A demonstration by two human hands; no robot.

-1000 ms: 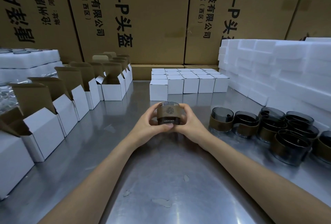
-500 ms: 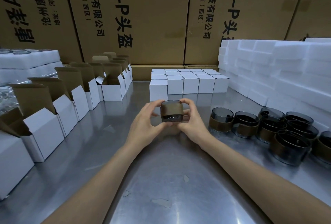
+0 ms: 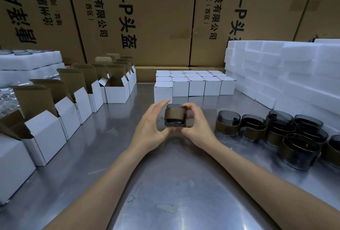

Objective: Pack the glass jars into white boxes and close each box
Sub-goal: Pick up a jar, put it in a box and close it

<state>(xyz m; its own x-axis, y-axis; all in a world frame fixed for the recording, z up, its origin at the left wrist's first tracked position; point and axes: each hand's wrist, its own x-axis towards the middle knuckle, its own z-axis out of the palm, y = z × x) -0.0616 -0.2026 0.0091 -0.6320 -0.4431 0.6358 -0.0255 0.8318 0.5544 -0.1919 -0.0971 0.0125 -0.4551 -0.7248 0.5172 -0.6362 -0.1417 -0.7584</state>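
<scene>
Several tall brown cardboard cartons [image 3: 158, 18] behind the closed white boxes [image 3: 195, 84] bore black print, "P头盔" and "科技有限公司". Nearer than those boxes, both hands held a smoky glass jar with a brown paper band [image 3: 174, 117] above the bare steel tabletop [image 3: 165, 183]: right hand [image 3: 197, 128] pinching it, left hand [image 3: 150, 126] cupping it, fingers straight.

The right hand [image 3: 197, 128] is covering the far side of the held jar [image 3: 175, 117]. The frame's right edge is cutting off the outermost jar [image 3: 335, 148]; the left edge is cropping the nearest white box [image 3: 11, 165]. The foam trays [image 3: 29, 60] are holding what are possibly more jars, too small to tell.
</scene>
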